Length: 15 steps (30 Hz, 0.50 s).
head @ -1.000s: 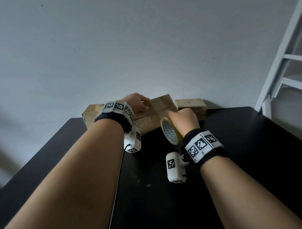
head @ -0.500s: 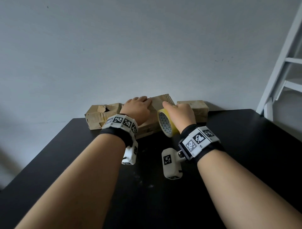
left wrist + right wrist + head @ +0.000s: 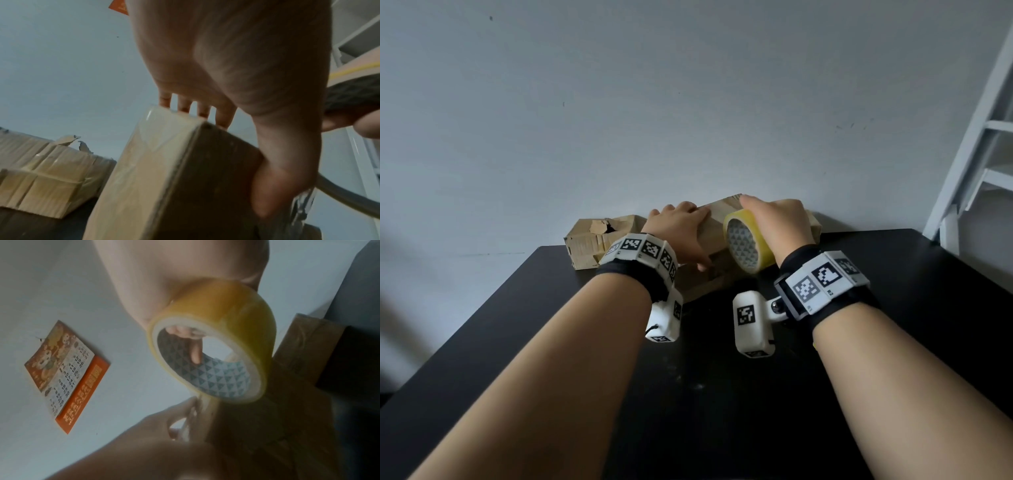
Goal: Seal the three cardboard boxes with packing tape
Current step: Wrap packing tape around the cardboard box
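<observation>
Three cardboard boxes stand at the table's far edge against the wall. My left hand [image 3: 678, 229] holds the tilted middle box [image 3: 717, 222], fingers over its top edge and thumb down the near face. In the left wrist view glossy tape covers this box [image 3: 144, 162]. My right hand [image 3: 777, 222] grips the yellow tape roll [image 3: 746, 246] with a finger through its core, against the box's upper front. A strip runs from the roll [image 3: 216, 340] down to my left thumb. The left box [image 3: 589, 243] has a torn top. The right box [image 3: 813, 222] is mostly hidden.
The black table [image 3: 928, 308] stretches toward me, bare in front of the boxes. A white ladder-like frame [image 3: 969, 154] stands at the right beyond the table. A calendar [image 3: 68, 374] hangs on the grey wall behind.
My right hand has carried the tape roll up the front of the middle box toward its top. My left hand has slid farther over the box's top.
</observation>
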Motion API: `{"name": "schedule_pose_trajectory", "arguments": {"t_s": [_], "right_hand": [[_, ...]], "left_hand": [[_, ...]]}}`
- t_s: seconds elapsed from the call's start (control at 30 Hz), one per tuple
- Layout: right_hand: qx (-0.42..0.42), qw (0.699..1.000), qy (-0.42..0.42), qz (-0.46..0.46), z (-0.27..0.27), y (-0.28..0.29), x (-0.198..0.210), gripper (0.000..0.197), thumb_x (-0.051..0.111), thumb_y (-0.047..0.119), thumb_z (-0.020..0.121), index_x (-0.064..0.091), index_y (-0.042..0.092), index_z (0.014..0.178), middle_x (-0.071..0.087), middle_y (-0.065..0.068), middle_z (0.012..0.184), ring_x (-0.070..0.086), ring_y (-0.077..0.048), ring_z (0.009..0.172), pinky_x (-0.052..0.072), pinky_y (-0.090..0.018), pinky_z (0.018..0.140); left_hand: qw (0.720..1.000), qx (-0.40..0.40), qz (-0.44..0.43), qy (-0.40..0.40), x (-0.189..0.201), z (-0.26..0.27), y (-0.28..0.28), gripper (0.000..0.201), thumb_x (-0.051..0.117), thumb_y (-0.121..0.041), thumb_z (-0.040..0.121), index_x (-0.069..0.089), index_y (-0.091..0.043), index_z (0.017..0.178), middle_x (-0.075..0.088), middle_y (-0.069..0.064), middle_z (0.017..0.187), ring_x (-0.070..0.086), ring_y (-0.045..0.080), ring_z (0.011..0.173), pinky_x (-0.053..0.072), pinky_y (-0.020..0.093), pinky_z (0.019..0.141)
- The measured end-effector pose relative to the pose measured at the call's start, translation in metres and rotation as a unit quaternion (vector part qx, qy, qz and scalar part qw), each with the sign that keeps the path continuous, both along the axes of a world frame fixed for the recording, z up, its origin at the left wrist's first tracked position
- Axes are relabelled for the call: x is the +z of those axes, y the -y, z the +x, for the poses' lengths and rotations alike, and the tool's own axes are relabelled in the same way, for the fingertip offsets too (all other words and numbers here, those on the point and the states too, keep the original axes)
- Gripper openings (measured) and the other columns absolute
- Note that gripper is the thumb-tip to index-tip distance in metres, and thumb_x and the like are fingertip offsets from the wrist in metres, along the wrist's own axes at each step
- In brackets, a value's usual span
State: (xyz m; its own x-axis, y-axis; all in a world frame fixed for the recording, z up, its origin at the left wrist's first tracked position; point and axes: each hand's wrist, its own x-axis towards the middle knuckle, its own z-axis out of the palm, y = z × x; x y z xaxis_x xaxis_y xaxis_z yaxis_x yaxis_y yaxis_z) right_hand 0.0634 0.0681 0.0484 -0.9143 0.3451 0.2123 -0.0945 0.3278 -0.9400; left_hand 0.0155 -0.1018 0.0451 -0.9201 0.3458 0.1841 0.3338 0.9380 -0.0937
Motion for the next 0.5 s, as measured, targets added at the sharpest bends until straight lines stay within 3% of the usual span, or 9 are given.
{"name": "schedule_pose_trajectory", "arguments": {"t_s": [0.13, 0.23, 0.3, 0.4, 0.5], "right_hand": [[-0.013, 1.0, 0.006, -0.003, 0.006, -0.011, 0.0, 0.039, 0.065, 0.046, 0.084, 0.063, 0.009, 0.074, 0.059, -0.002, 0.065, 0.056, -0.017, 0.06, 0.047, -0.029, 0.063], [-0.015, 0.999, 0.015, 0.024, 0.006, -0.014, -0.009, 0.036, 0.068, 0.042, 0.081, 0.058, 0.012, 0.064, 0.054, -0.001, 0.061, 0.053, -0.018, 0.058, 0.044, -0.03, 0.061], [-0.008, 0.999, 0.028, 0.03, 0.007, -0.014, -0.019, 0.036, 0.069, 0.038, 0.079, 0.053, 0.014, 0.058, 0.052, 0.001, 0.058, 0.052, -0.019, 0.058, 0.041, -0.029, 0.061], [0.0, 0.997, 0.055, 0.051, 0.011, -0.014, -0.035, 0.035, 0.067, 0.04, 0.081, 0.066, 0.008, 0.067, 0.065, 0.0, 0.068, 0.062, -0.019, 0.066, 0.046, -0.029, 0.061], [-0.007, 0.996, 0.065, 0.065, 0.014, -0.013, -0.041, 0.037, 0.063, 0.042, 0.085, 0.068, 0.009, 0.07, 0.067, -0.001, 0.071, 0.063, -0.018, 0.067, 0.042, -0.026, 0.054]], "left_hand": [[1.0, 0.001, -0.001, 0.027, 0.0, -0.001, -0.007, 0.109, 0.076, -0.058, 0.058, 0.019, -0.037, 0.149, 0.03, -0.008, 0.151, 0.037, 0.025, 0.129, 0.029, 0.043, 0.105], [0.999, 0.007, 0.001, 0.049, 0.003, -0.001, -0.005, 0.11, 0.075, -0.057, 0.058, 0.017, -0.039, 0.149, 0.033, -0.011, 0.148, 0.04, 0.023, 0.126, 0.034, 0.041, 0.101], [0.998, 0.012, 0.008, 0.064, 0.006, 0.001, -0.005, 0.111, 0.075, -0.058, 0.055, 0.017, -0.04, 0.148, 0.04, -0.012, 0.143, 0.046, 0.022, 0.12, 0.042, 0.039, 0.097], [0.996, 0.021, 0.016, 0.086, 0.012, 0.004, -0.009, 0.115, 0.075, -0.059, 0.047, 0.02, -0.041, 0.146, 0.049, -0.012, 0.128, 0.053, 0.021, 0.108, 0.049, 0.04, 0.091], [0.994, 0.03, 0.006, 0.104, 0.016, 0.004, -0.013, 0.114, 0.077, -0.055, 0.049, 0.02, -0.039, 0.147, 0.053, -0.01, 0.12, 0.055, 0.02, 0.101, 0.051, 0.038, 0.086]]}}
